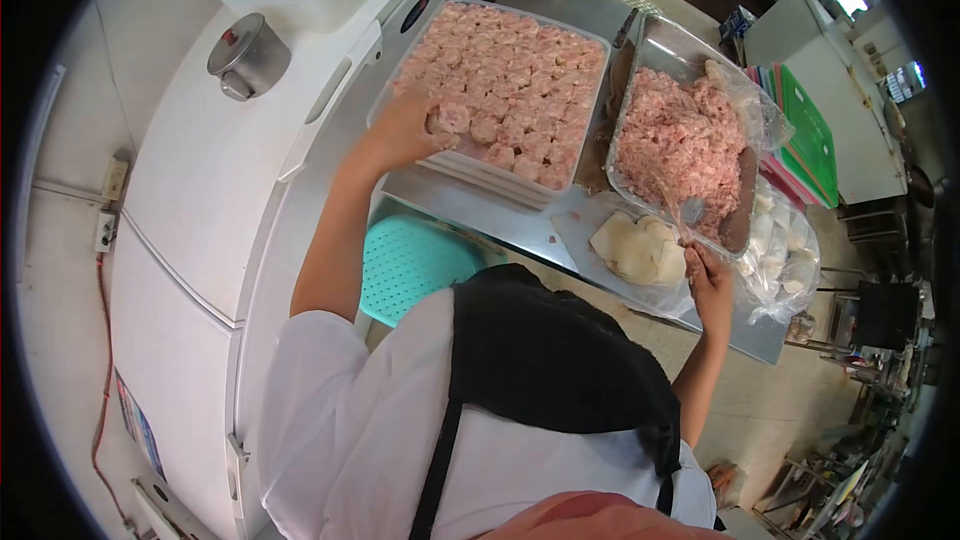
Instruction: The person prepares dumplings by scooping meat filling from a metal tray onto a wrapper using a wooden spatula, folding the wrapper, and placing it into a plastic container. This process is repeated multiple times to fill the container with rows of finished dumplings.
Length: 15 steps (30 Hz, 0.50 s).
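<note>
My left hand [405, 130] curls its fingers around a meat dumpling [452, 118] at the near left corner of a clear plastic tray [592, 145]. Rows of similar dumplings [510, 80] fill most of that tray. To the right, a deep metal pan [620, 183] holds a large heap of pinkish minced meat [670, 130]. My right hand [708, 280] is closed on a thin utensil [690, 212] whose tip reaches into the mince; its exact kind I cannot tell. Beside that hand, pale round wrappers [640, 248] lie stacked on a plastic sheet.
Clear bags of white pieces [780, 250] sit right of the pan, near green and coloured boards [805, 130]. A white freezer [200, 180] with a lidded metal pot [248, 55] stands at left. Below the metal table's edge is a turquoise perforated stool [415, 265].
</note>
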Available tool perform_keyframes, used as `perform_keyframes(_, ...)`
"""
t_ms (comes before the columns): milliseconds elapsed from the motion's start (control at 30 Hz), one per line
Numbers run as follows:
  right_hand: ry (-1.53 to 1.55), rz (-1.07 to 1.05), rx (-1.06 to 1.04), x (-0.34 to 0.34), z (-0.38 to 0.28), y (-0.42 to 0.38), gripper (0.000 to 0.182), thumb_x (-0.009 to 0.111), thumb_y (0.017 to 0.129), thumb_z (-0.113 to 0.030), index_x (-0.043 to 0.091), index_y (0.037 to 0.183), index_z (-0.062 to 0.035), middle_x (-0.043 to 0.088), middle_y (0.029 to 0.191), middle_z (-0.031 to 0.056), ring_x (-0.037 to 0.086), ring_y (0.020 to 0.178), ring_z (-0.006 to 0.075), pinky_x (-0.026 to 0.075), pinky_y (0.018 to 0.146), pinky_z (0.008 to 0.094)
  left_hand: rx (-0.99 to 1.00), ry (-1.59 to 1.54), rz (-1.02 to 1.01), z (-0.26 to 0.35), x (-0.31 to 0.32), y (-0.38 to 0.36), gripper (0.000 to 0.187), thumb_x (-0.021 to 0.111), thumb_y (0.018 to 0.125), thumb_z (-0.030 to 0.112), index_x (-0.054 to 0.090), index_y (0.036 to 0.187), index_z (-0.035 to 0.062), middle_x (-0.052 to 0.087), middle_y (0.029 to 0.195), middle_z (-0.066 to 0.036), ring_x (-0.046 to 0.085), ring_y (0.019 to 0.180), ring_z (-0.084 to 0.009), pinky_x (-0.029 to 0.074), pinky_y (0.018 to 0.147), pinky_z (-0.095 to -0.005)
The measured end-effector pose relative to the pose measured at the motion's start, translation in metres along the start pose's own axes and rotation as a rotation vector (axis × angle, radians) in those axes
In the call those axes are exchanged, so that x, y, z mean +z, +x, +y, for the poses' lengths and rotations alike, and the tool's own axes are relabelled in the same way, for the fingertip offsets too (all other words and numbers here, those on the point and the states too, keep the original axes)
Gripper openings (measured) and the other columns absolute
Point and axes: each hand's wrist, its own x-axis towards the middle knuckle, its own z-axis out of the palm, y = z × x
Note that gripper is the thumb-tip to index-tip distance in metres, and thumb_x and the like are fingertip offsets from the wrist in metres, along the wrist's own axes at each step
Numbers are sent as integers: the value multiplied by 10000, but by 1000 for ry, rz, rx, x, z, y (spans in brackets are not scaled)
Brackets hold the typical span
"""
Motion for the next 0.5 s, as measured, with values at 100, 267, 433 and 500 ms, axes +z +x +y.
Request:
perform_keyframes(100, 98, 6, 104, -1, 8, -9, 268, 618, 925, -196, 657, 1089, 12, 581, 789, -15, 469, 660, 43, 382, 587, 195, 6, -1, -76, 10, 2, 2, 388, 674, 725, 226, 581, 1044, 25, 603, 1001, -249, 567, 973, -393, 451, 847, -440)
perform_keyframes(267, 156, -8, 122, -5, 13, -4, 269, 621, 922, -196, 655, 1096, 7, 550, 749, -36, 439, 632, 29, 351, 554, 183, -35, 211, -166, -8, 36, 14, 575, 632, 800, 266, 479, 1324, 87, 614, 1016, -236, 566, 1002, -374, 447, 854, -437)
perform_keyframes(433, 139, 14, 40, -12, 24, 6, 268, 626, 918, -193, 656, 1090, 10, 557, 741, -34, 459, 636, 36, 361, 551, 191, -8, 48, -207, 1, 42, 21, 635, 579, 773, 134, 393, 1369, 19, 559, 1187, -260, 524, 1129, -375, 416, 946, -420)
perform_keyframes(500, 136, -2, 58, -20, 22, 7, 268, 632, 914, -187, 654, 1089, 15, 571, 754, -24, 475, 661, 38, 374, 569, 193, 41, -43, -213, -2, 37, 17, 649, 565, 783, 118, 374, 1399, 57, 518, 1270, -256, 496, 1187, -360, 392, 987, -402)
